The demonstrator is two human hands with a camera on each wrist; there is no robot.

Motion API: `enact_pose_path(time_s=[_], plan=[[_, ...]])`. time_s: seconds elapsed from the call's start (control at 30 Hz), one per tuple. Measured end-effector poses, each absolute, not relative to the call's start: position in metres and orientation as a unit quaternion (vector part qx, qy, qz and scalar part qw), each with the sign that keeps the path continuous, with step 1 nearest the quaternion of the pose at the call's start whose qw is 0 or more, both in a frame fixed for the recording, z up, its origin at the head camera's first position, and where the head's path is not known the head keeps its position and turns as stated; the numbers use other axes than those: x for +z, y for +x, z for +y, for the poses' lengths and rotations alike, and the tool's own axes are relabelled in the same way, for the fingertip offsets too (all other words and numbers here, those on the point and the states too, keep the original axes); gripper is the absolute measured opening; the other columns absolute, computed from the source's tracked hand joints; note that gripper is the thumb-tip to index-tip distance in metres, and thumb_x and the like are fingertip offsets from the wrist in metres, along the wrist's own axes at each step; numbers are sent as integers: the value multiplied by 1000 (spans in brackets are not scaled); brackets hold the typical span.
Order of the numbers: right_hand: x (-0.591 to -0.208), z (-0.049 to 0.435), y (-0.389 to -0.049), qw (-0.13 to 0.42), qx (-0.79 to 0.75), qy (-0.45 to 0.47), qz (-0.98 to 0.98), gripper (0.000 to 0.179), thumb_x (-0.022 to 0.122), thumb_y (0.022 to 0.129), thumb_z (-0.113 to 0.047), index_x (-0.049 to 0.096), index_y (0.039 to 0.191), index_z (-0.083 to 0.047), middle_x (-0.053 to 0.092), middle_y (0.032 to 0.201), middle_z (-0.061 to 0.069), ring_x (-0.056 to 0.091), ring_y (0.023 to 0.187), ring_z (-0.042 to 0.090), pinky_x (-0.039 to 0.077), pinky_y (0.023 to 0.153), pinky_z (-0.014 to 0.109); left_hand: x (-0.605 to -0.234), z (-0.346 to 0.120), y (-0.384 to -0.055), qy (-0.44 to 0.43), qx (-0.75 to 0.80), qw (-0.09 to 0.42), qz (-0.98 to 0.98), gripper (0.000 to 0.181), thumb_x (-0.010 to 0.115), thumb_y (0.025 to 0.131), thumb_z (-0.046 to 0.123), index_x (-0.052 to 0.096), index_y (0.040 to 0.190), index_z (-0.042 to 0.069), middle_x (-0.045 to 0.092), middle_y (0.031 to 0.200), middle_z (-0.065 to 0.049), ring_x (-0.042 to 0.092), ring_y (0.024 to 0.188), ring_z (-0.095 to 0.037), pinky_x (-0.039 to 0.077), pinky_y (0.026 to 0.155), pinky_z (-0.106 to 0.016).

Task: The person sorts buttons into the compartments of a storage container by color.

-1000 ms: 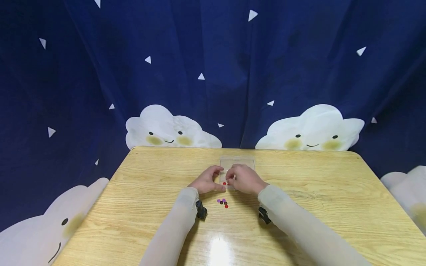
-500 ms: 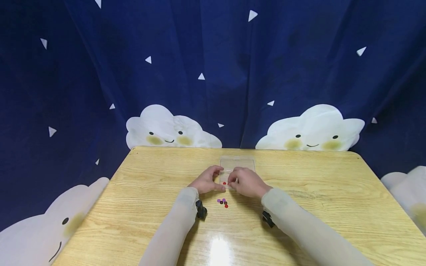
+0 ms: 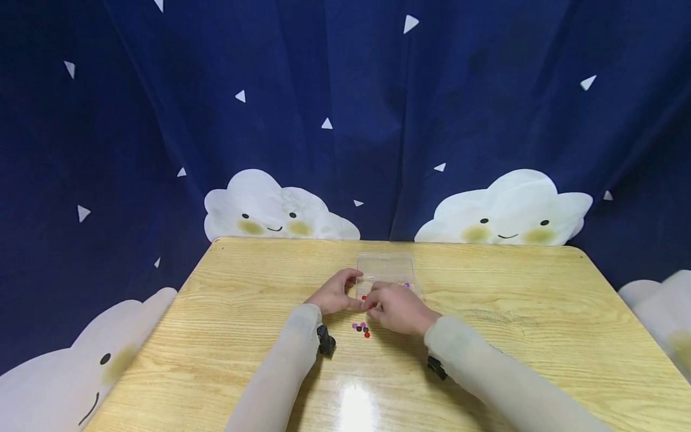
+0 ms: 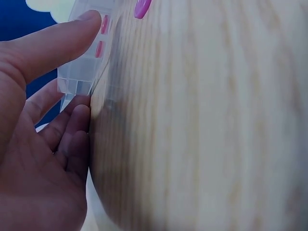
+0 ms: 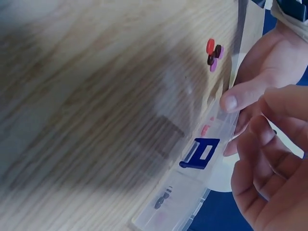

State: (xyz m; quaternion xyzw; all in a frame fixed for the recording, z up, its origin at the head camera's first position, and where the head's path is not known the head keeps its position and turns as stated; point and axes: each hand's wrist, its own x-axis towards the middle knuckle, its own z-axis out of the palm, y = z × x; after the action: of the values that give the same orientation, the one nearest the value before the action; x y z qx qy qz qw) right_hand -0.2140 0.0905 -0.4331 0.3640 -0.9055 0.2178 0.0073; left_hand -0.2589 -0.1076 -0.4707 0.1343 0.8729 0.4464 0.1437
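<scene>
A clear plastic compartment box stands on the table with its lid raised at the back. My left hand grips its left end, thumb along the front and fingers behind. Red buttons show through the box wall near that thumb. A purple button lies in the box's right part. Over the front left of the box, my right hand has loosely curved fingers; nothing shows between them in the right wrist view. Loose purple, dark and red buttons lie on the table before the box.
The wooden table reaches back to a dark blue curtain with white clouds. A blue latch sits on the box's front wall. Dark buttons show through that wall farther right.
My right hand has drawn back toward the front of the box, uncovering the purple button in its right part. The left hand keeps its place on the box's left end.
</scene>
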Motion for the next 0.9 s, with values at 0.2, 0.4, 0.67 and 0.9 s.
enact_pose_path(time_s=[0.2, 0.4, 0.67, 0.9], plan=[[-436, 92, -213, 26, 211, 391, -895, 10, 71, 86, -10, 78, 93, -10, 67, 88, -2, 62, 75, 8, 54, 69, 23, -470, -110, -261, 128, 451, 141, 872, 77, 85, 78, 16, 47, 144, 13, 52, 140, -10, 47, 130, -28, 38, 114, -45], [-441, 94, -212, 26, 206, 401, -892, 7, 73, 84, -8, 77, 88, -10, 66, 85, -3, 59, 72, 6, 52, 67, 21, -473, -109, -262, 131, 451, 147, 871, 76, 85, 78, 16, 47, 144, 14, 51, 140, -9, 47, 130, -27, 39, 114, -44], [-438, 86, -207, 7, 182, 405, -896, 5, 74, 83, -11, 77, 87, -13, 66, 86, -5, 57, 75, 5, 52, 71, 23, -468, -109, -263, 143, 450, 136, 871, 74, 84, 78, 13, 48, 143, 10, 53, 136, -11, 48, 126, -27, 39, 113, -44], [-445, 89, -202, 3, 176, 403, -898, 6, 73, 83, -10, 77, 86, -13, 67, 88, -4, 61, 79, 7, 54, 73, 24, -473, -108, -262, 130, 454, 148, 869, 75, 85, 78, 14, 48, 143, 14, 52, 136, -10, 47, 127, -27, 39, 114, -44]])
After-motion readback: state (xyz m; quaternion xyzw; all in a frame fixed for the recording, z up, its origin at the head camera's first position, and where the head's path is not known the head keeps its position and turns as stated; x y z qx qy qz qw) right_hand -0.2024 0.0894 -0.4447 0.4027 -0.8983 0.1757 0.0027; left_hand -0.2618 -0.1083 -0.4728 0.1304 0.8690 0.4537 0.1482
